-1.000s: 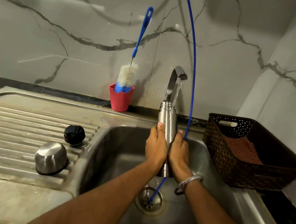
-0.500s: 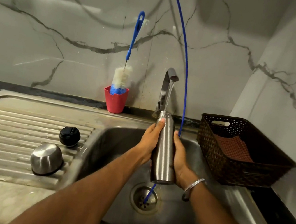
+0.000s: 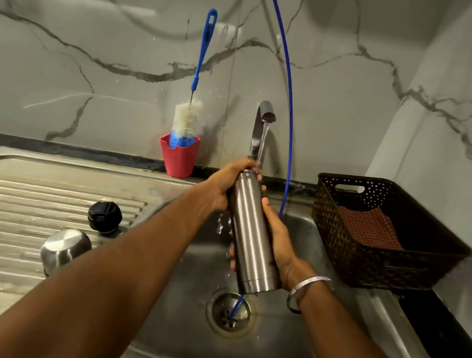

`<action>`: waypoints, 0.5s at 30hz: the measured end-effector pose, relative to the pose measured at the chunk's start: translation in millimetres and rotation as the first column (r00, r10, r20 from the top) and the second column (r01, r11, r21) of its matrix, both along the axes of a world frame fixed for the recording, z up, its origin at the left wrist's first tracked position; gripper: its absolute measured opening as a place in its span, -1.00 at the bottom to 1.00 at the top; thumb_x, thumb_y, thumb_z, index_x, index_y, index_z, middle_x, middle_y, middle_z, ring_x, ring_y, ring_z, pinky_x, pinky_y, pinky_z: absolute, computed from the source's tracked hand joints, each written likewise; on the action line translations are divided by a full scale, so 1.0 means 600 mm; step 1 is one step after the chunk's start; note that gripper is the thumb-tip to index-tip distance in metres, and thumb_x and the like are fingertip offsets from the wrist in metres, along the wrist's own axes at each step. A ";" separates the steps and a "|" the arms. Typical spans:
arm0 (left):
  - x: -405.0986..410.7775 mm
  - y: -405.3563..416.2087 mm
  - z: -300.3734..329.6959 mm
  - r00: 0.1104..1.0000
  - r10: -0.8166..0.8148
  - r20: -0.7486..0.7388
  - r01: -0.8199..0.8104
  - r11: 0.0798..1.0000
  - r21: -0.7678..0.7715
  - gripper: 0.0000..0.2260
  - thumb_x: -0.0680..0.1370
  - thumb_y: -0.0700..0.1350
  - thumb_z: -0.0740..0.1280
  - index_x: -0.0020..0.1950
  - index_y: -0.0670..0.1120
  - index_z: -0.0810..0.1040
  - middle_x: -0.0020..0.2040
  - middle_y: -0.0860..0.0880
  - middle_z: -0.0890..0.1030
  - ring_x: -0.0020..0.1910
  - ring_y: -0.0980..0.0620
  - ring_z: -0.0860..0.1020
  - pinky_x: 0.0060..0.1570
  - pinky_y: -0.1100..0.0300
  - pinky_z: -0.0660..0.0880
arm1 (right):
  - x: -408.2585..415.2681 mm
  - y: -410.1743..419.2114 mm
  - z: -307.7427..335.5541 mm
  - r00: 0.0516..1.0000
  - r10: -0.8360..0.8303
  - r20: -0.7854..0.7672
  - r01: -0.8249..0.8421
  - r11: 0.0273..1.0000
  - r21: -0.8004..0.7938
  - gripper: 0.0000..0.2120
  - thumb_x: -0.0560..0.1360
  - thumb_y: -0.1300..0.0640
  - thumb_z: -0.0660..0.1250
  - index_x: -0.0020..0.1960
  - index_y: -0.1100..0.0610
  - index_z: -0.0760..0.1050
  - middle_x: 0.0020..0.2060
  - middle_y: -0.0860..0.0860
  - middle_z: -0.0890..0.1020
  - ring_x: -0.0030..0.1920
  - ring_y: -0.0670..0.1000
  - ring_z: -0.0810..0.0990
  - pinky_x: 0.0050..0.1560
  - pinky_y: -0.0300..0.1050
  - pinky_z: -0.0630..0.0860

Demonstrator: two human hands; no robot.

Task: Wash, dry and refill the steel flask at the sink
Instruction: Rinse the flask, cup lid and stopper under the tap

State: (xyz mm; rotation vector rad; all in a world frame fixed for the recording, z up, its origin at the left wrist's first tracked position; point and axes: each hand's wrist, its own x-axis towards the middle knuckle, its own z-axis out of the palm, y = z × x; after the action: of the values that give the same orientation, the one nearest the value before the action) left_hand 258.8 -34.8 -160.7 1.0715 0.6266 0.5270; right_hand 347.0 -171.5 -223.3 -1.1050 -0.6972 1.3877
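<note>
Centre frame, over the sink (image 3: 290,348): steel flask (image 3: 251,235) tilted under the running tap (image 3: 265,113). Your left hand (image 3: 223,187) curls round its neck; right hand (image 3: 278,238) grips the body. Water probably hits the mouth; turn it slowly, hold firm.

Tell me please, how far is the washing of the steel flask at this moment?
Done: the flask is open; its black cap and steel cup lie on the drainboard. In hand: the left hand grips the neck and the right hand holds the body while the tap runs water onto the mouth. Left: drying, perhaps with the cloth in the basket, refilling, closing.
</note>
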 end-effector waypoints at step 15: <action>0.013 -0.015 0.024 0.971 0.114 -0.211 -0.090 0.989 0.118 -0.57 0.37 -0.08 0.51 0.19 -0.19 0.59 -0.08 -0.10 0.73 -0.18 -0.03 0.68 -0.17 0.09 0.63 | -0.001 0.012 0.000 0.817 -0.229 0.530 0.255 0.967 0.025 -0.11 0.20 -0.66 0.20 0.02 0.11 0.64 -0.18 0.11 0.75 -0.15 0.13 0.75 0.08 0.18 0.66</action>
State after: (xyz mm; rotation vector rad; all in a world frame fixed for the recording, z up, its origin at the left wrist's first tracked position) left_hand 266.6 -44.0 -146.1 1.2132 0.8571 0.5415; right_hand 346.2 -164.3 -223.2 -1.5844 -0.8797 0.8794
